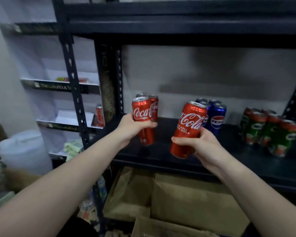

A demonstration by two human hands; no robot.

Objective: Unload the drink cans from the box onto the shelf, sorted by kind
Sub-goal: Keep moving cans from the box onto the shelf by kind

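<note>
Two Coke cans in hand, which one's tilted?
The Coke can in the right hand: it leans, top to the right. The Coke can in the left hand stands upright.

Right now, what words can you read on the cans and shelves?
"Coca-Cola": red can in the left hand.
"Coca-Cola": tilted red can in the right hand; the small print under it is too blurred to read surely.
"PEPSI": blue cans on the shelf.
"The Luxurious S...": strip on the side rack, rest hidden.
Green cans: lettering too blurred.
</note>
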